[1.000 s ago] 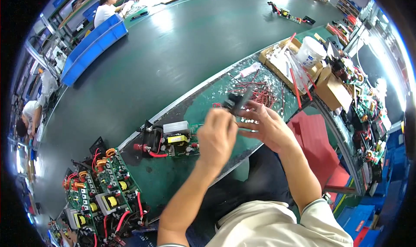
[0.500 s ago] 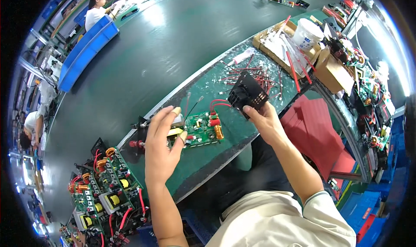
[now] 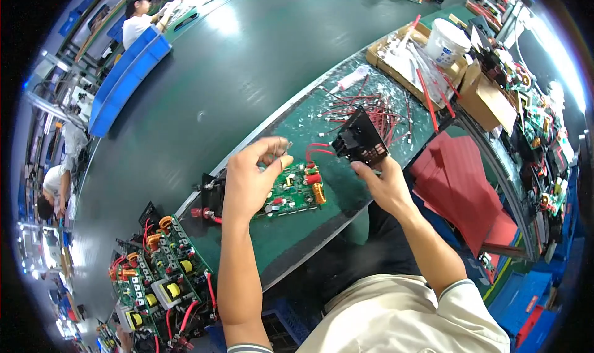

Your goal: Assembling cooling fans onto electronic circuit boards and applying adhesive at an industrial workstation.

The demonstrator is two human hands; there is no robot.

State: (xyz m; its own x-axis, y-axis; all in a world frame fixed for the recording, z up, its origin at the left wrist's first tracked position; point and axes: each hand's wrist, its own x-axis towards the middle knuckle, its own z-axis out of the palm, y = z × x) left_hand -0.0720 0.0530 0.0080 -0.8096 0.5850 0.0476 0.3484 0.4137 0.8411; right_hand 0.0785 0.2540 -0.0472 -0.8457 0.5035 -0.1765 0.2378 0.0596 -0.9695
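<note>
Just left of centre, the left hand has shifted toward the upper edge of the green rectangular circuit board on the green-topped counter, its grip, spread earlier, now pinched on a small blurred item; the right hand stays clamped on the perforated black panel, leaving neither free.

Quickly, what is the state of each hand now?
Left hand: partly curled; whether it pinches anything cannot be told.
Right hand: closed, holding the black perforated panel.

No lettering can be read. The white bucket at the tray's right edge bears blue print too small to decipher.
</note>
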